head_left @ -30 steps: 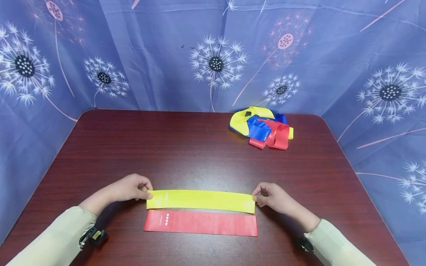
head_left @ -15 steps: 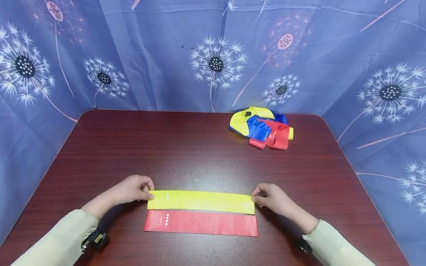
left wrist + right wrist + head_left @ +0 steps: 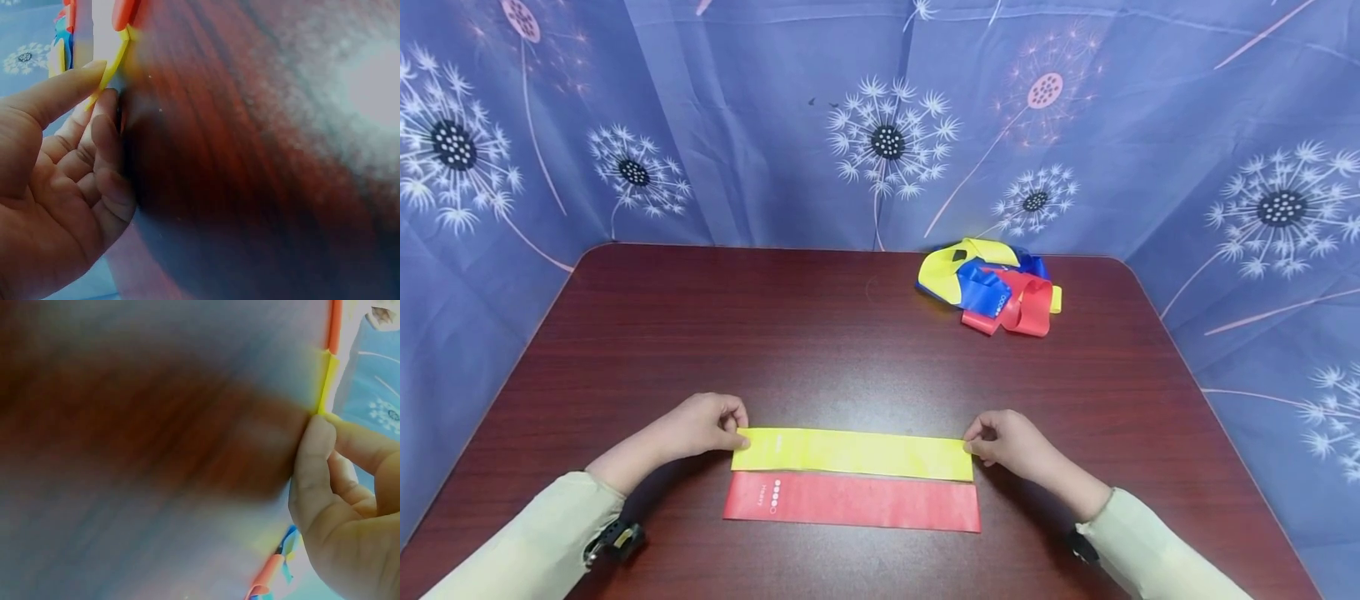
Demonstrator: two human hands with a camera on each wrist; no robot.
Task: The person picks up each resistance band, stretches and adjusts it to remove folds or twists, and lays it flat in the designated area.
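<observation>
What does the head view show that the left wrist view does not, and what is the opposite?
Only the head view: the right hand pinching the yellow band, and the white print on the red band.
Only the left wrist view: the palm of the left hand.
Both: the left hand pinching the yellow band, the red band, the band pile, the table and the flowered cloth.

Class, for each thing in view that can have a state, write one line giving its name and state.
Yellow band: straightened lengthwise, pinched at both ends.
Red band: lying flat on the table, unheld, "Heavy" print showing.
Heap of bands: loose, folded and jumbled, unheld.
Left hand: pinching the yellow band's left end.
Right hand: pinching its right end.
Patterned cloth: hanging, creased.
</observation>
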